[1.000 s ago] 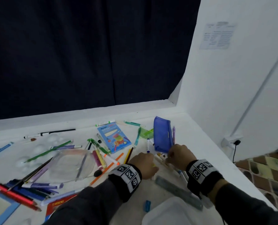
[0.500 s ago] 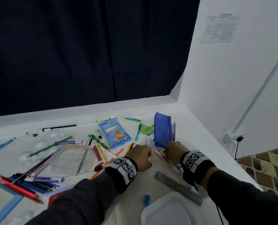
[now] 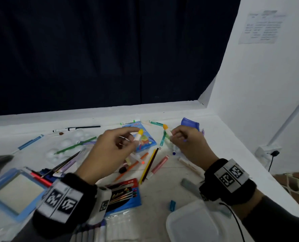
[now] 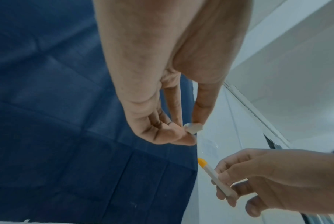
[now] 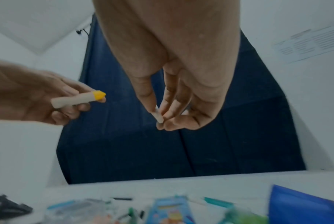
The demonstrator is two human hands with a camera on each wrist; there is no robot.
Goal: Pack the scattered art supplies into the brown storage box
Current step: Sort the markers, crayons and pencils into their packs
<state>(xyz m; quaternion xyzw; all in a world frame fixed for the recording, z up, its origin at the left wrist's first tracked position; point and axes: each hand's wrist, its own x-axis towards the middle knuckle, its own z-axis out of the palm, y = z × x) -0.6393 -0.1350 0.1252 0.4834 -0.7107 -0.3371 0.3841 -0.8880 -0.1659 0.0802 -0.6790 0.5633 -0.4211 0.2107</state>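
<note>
Both hands are raised above the table [image 3: 162, 186], the left hand [image 3: 108, 151] left of the right hand [image 3: 189, 145], each holding a marker. Below and between them lie loose pencils [image 3: 149, 163] and markers. A lidded container [image 3: 194, 224] sits at the near right edge, a framed board [image 3: 14, 194] at the near left, and a pouch [image 3: 189, 124] at the far right by the wall [image 3: 267, 84].

Two raised hands — left hand [image 3: 110, 151], right hand [image 3: 189, 145] — each pinching a yellow-capped marker.

A dark curtain [image 3: 92, 55] hangs behind the surface's far edge, a printed sheet [image 3: 262, 27] is stuck on the white wall [image 3: 260, 88], and a wall socket [image 3: 267, 151] sits beyond its right edge.
</note>
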